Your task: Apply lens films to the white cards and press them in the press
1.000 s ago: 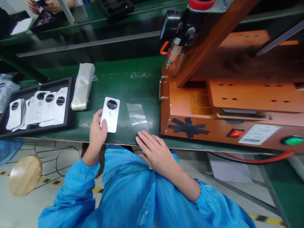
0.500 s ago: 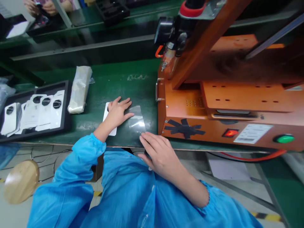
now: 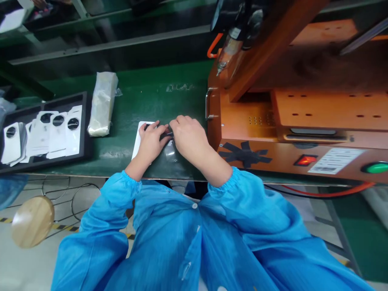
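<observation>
A white phone back panel (image 3: 136,145) lies on the green bench, partly covered by my left hand (image 3: 149,144). My left thumb and index finger close in at the upper edge of a clear plastic film (image 3: 171,152), while its other fingers rest over the panel. From the right, my right hand (image 3: 190,139) curls over the same film with its fingertips pinched at the upper edge, close to my left fingers. A dark strip shows between the fingertips; whether it is film or its reflection is unclear. The film's lower part shows below the hands.
To the left, a black tray (image 3: 85,121) holds several white panels (image 3: 57,135) with round dark openings. A wrapped bundle (image 3: 103,104) lies beside it. The orange machine (image 3: 242,121) with a lit red switch (image 3: 305,160) and green button (image 3: 376,167) stands on the right.
My right hand has moved up from the bench's front edge onto the film. My left fingers have drawn in from a spread pose toward the film. The view has shifted slightly.
</observation>
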Available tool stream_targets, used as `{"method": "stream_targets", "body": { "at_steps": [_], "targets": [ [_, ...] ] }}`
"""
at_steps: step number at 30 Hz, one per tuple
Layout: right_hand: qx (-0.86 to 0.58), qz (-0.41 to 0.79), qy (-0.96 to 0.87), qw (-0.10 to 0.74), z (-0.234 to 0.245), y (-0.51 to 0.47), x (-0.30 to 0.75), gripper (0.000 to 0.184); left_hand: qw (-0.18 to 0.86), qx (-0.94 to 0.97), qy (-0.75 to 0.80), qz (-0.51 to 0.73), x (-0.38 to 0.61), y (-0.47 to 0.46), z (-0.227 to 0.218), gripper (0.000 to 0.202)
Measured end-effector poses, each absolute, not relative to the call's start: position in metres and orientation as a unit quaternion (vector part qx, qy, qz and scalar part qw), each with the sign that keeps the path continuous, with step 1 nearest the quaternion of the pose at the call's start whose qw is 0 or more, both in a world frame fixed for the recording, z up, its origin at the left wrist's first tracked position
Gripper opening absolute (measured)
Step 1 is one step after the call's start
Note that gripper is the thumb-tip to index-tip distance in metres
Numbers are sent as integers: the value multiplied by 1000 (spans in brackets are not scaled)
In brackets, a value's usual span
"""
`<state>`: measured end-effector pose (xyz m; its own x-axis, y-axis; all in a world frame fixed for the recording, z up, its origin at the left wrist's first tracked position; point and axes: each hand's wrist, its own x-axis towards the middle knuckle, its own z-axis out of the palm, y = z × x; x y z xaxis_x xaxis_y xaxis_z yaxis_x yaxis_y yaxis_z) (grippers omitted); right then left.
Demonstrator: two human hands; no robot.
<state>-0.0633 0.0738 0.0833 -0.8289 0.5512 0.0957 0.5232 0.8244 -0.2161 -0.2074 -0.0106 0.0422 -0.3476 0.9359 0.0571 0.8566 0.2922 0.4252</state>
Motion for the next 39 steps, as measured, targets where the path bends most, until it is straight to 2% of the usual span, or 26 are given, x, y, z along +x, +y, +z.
{"method": "stream_targets", "body": {
  "at_steps": [3, 8, 14, 22, 24, 28, 33, 36, 39],
  "targets": [
    [-286, 103, -951, 54, 70, 74, -69, 34, 114, 567, 787, 214, -210, -10, 38, 11],
    [-307, 107, -943, 73, 60, 67, -57, 30, 114, 568, 774, 256, -210, -12, 31, 6],
    [-306, 134, -937, 101, 63, 66, -56, 23, 106, 551, 778, 283, -209, -9, 28, 15],
    [-272, 87, -948, 140, 52, 66, -52, 32, 128, 586, 762, 243, -209, -11, 30, 14],
    [-262, 74, -947, 171, 51, 64, -47, 31, 127, 602, 758, 216, -208, -13, 35, 22],
    [-261, 78, -937, 219, 61, 53, -30, 23, 132, 653, 727, 167, -212, -11, 40, 61],
    [-295, 181, -906, 244, 92, 50, -6, 11, 167, 665, 714, 142, -231, 1, 46, 93],
    [-296, 242, -900, 209, 106, 58, -1, 6, 175, 652, 714, 185, -233, -10, 64, 96],
    [-259, 257, -917, 159, 112, 62, -6, 6, 162, 634, 708, 266, -215, -40, 86, 76]
  ]
}}
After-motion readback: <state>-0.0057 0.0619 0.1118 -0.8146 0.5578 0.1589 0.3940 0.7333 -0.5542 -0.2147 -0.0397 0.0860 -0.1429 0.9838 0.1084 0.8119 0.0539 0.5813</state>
